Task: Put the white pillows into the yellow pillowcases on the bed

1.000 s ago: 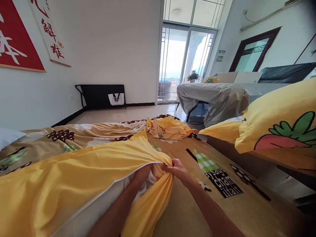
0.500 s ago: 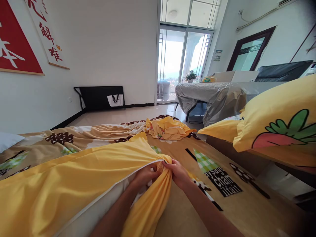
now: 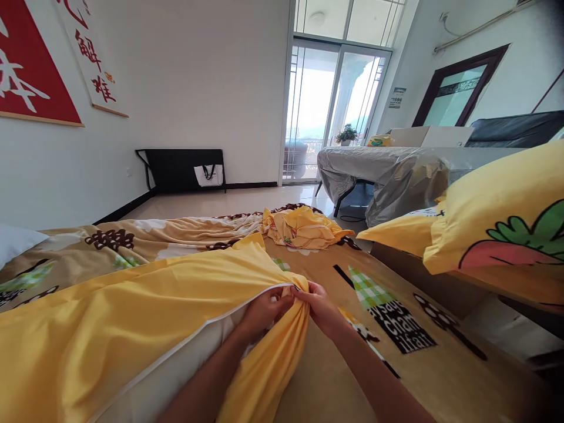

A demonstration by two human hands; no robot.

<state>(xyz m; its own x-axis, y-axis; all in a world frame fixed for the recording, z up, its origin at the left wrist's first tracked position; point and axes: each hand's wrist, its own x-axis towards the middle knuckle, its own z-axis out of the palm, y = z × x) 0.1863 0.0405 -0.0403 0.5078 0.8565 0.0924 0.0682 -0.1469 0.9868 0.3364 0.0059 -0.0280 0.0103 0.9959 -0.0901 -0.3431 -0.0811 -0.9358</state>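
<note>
A yellow pillowcase (image 3: 145,311) lies across the bed with its long white-edged opening toward me. A white pillow (image 3: 176,358) shows inside that opening. My right hand (image 3: 321,305) is closed on the gathered end of the pillowcase, thumb and fingers pinching the bunched cloth near the end of the opening. My left hand (image 3: 268,305) reaches through the opening, its fingers closed at the same edge beside the right thumb. The cloth hides part of the left fingertips. Below both hands a twisted fold of the case hangs toward me.
A brown patterned blanket (image 3: 321,376) covers the bed. Crumpled yellow fabric (image 3: 304,229) lies at its far edge. Yellow pillows with a carrot print (image 3: 511,247) rest at right. Beyond stand a plastic-covered table (image 3: 352,161) and a white bag (image 3: 209,175) by the wall.
My left fingers have moved up, closer to the right thumb at the opening's edge. My right hand keeps its hold. The camera view has shifted slightly.
</note>
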